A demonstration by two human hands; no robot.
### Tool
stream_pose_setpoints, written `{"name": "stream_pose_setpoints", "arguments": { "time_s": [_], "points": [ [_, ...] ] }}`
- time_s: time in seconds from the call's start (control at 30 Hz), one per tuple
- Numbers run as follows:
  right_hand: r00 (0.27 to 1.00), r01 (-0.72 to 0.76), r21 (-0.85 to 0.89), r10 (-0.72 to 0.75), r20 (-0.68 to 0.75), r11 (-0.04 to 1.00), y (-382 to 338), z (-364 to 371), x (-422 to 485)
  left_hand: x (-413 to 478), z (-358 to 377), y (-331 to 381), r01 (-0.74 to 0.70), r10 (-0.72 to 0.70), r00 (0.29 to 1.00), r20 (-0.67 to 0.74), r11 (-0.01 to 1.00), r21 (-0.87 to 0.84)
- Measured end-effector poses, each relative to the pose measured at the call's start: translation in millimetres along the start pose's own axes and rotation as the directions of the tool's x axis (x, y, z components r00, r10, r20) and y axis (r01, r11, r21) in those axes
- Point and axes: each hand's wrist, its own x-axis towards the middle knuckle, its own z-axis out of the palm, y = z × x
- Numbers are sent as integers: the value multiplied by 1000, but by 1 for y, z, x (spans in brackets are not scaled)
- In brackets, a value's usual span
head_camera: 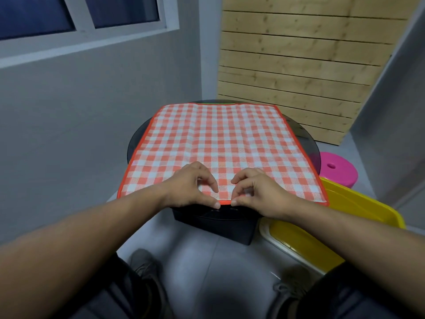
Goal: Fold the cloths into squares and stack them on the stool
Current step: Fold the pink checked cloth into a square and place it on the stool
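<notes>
Checked cloth (pixel 220 139) lies flat, unfolded, on the round dark table (pixel 136 143), covering most of the top. Its near hem runs 9-to-3 right at the table's 6 o'clock edge.

Both hands sit at the middle of that hem, nearly touching each other. Left hand (pixel 190 187): thumb along the hem, fingers curled down onto the fabric, pinching the cloth. Right hand (pixel 257 192): mirror pose and the same pinch on the hem.

Key relation: the whole cloth stretches away from the hands toward 12 o'clock, so the first fold likely carries the near hem straight to the far hem. With the grip at mid-hem, the corners at 7 and 5 o'clock are free and may sag or lag. The cloth looks roughly square, and the wide lens makes the long axis impossible to tell.

A thin green edge (pixel 218 103) peeks out under the far hem at 12 o'clock, probably another cloth, but I can't tell.

The pink stool (pixel 338 171) stands off the table at about 3 o'clock with nothing on it yet. The right hand is nearer to it. A yellow tub (pixel 358 203) sits at 4 o'clock, just beside the stool.
</notes>
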Motion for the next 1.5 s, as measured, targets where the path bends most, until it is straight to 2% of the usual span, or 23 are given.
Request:
{"name": "stream_pose_setpoints", "arguments": {
  "time_s": [0.17,0.3,0.5,0.6,0.83,1.03,1.13,1.23,1.3,1.43,1.5],
  "points": [
    [998,-30,7,29,47,1000,-3,-2,4,-2,-4,3,8,-7,1000,12,999,-39],
    [996,-63,125,55,63,990,-7,-15,7,-2,-9,7,-20,22,999,27,997,-78],
    [999,-34,201,41,-29,979,-14,-31,13,-8,-23,25,-10,18,999,40,980,-199],
    [995,-5,203,25,-97,979,-18,-39,15,-8,-30,33,-34,30,999,-18,975,-220],
    [958,65,109,-31,-284,992,-25,-59,15,3,-58,50,-98,78,989,-125,983,-157],
    [924,42,-22,-47,-380,999,-25,-100,36,37,-99,70,-123,125,977,-170,992,23],
    [904,20,-209,-107,-414,978,-16,-123,60,65,-119,81,-141,198,960,-198,953,267],
    [872,-16,-533,-249,-422,846,0,-138,91,97,-137,84,-61,207,953,-222,847,529],
    [868,-76,-625,-258,-425,777,13,-144,113,121,-141,80,21,185,950,-252,767,641],
    [872,-198,-672,-184,-453,714,41,-145,146,164,-130,55,98,163,941,-297,709,698],
    [878,-248,-554,-56,-475,795,55,-136,157,181,-122,38,83,205,935,-289,666,741]
  ]
}}
